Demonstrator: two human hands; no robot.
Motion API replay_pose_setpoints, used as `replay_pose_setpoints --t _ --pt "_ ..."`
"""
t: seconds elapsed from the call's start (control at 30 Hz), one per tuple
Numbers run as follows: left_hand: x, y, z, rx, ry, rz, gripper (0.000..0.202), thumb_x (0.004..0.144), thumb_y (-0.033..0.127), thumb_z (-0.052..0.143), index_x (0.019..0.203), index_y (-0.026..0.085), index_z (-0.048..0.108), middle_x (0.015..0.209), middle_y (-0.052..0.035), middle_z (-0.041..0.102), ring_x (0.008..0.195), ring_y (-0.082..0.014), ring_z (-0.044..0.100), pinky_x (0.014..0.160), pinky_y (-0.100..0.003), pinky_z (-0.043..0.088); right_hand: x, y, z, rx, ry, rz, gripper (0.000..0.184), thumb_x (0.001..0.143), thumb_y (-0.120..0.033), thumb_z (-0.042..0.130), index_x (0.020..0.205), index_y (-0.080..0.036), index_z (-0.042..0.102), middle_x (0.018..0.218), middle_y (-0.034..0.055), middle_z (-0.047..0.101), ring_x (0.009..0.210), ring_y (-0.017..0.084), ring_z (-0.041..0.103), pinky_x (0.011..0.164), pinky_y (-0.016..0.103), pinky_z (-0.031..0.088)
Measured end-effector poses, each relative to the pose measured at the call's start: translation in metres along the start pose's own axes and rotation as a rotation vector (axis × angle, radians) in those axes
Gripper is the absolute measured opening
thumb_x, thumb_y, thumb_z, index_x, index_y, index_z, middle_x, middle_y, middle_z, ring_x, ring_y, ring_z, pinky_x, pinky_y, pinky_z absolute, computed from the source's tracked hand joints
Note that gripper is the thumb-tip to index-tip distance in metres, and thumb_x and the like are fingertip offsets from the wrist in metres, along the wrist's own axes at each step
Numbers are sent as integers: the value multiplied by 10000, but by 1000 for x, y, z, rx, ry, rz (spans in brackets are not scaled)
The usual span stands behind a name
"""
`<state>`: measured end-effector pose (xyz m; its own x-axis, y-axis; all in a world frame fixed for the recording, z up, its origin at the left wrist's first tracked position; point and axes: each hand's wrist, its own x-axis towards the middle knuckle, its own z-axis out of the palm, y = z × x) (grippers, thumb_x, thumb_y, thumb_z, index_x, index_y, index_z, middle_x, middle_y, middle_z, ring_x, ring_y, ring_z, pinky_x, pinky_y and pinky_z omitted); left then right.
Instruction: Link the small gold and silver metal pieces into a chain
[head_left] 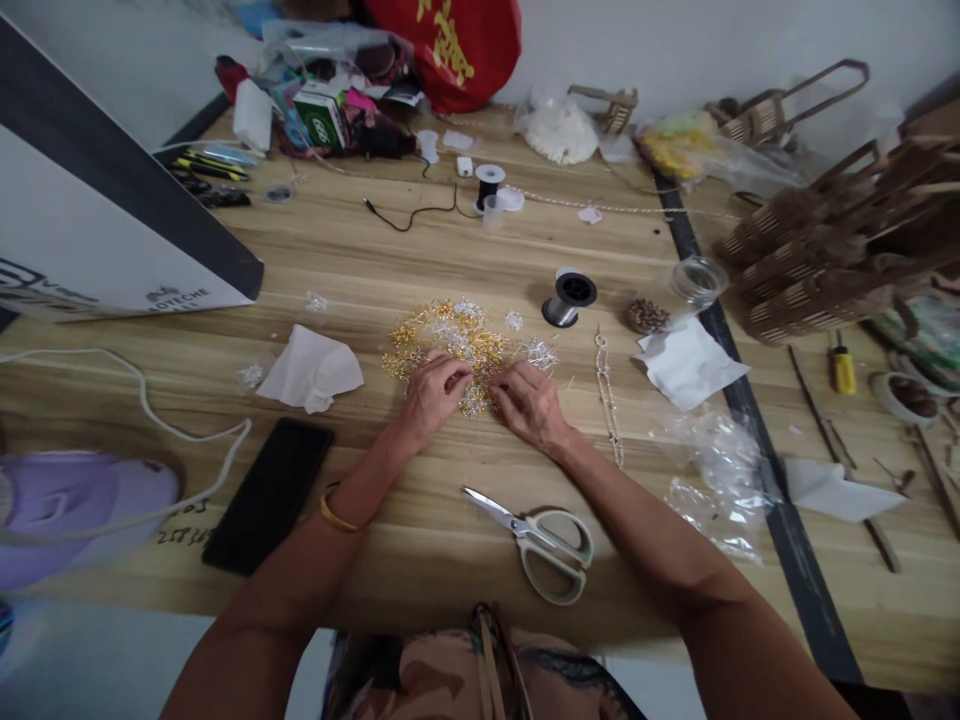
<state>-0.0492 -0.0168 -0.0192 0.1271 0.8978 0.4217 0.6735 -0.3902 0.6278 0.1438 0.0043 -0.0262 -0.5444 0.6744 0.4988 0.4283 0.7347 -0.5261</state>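
My left hand [435, 396] and my right hand [531, 402] meet over a heap of gold and silver beads [480, 350] on the wooden table. The fingertips of both are pinched together close to each other. Whatever they pinch is too small to make out. Just right of the heap lies a small bunch of silver pins [538, 354]. A beaded chain [606, 400] is stretched out beyond my right hand. Below the hands, a pair of scissors [551, 550] with pale handles lies with its blades pointing up and left.
A spool of silver wire [568, 298] stands behind the heap. White paper pieces [311, 370] lie on either side. A black phone [268, 495] rests near my left forearm. Clear plastic bags [716, 470] lie at right, with woven baskets [817, 230] beyond them.
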Motion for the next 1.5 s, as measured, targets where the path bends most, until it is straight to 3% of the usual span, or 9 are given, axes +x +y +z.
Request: replay_pose_setpoints --t 0.4,0.57,0.77,0.9,1.17,1.5 --pt "-5 5 -2 -152 24 -75 82 771 110 652 763 186 681 786 -34 714 795 -185 631 776 -347 510 -1 -2 2 -10 23 -56 130 936 -234 486 930 -206 613 839 73 628 793 200 556 713 344 469" --pt "-6 4 -4 -318 58 -195 23 771 187 691 781 186 712 801 -33 725 785 -180 656 773 -330 514 0 -3 0 -10 43 -73 124 933 -223 487 926 -203 609 833 75 634 785 197 561 702 345 480" --pt "-5 8 -3 -432 57 -302 100 761 273 705 753 175 717 798 -41 735 776 -180 668 762 -316 519 -1 -4 -2 34 100 -102 107 927 -212 498 936 -205 604 849 75 636 790 191 570 702 345 491" --pt "-3 12 -1 -479 21 -334 151 748 319 708 750 168 722 789 -44 738 762 -178 668 735 -298 522 0 -4 -2 58 175 -146 81 902 -172 530 947 -198 593 843 73 644 774 187 564 683 338 492" --pt "8 18 3 -684 -84 -480 180 656 299 755 756 149 749 745 -47 743 662 -154 653 639 -250 506 0 -2 -1 112 236 -94 67 906 -191 524 944 -196 580 834 68 630 785 187 572 701 348 497" --pt "-1 21 9 -786 55 -576 204 559 283 818 700 154 748 702 -35 730 647 -141 635 643 -241 498 1 -4 -1 73 233 -155 57 907 -180 525 940 -193 570 826 68 626 771 187 553 681 338 480"
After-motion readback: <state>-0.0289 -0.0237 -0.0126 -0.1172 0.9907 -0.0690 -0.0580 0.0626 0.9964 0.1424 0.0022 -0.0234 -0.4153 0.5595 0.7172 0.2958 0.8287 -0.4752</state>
